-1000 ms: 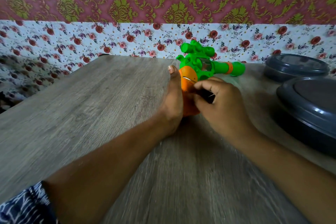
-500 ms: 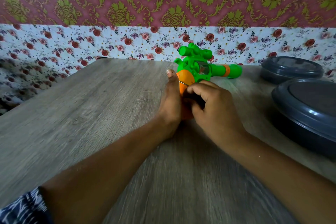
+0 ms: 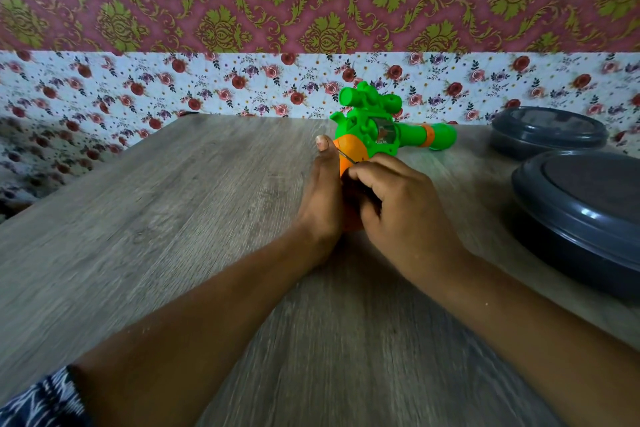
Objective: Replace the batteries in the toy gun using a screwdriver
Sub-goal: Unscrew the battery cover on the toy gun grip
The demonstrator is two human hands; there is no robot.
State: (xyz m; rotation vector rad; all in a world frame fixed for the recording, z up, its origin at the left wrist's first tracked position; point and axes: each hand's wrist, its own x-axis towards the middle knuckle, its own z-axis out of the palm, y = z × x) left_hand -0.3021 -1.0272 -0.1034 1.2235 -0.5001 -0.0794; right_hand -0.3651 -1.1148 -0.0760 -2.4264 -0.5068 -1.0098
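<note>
At the far left my patterned sleeve (image 3: 41, 399) shows at the bottom corner, and my forearm runs up across the wood-grain desk (image 3: 156, 218). My left hand (image 3: 320, 194) stands on edge against the orange grip of the toy gun (image 3: 377, 128), thumb up along its left side, fingers wrapped round the far side where I cannot see them. The gun lies near the middle of the desk toward the back, its green barrel pointing right, its scope on top. My right hand (image 3: 398, 198) is just beside the left, its fingers curled tight round the dark handle of the screwdriver (image 3: 347, 157); the thin metal shaft slants up-left and its tip touches the orange grip. Further right, well apart from the gun, sit two dark grey lidded containers (image 3: 581, 204), one behind the other, at the desk's right edge.
</note>
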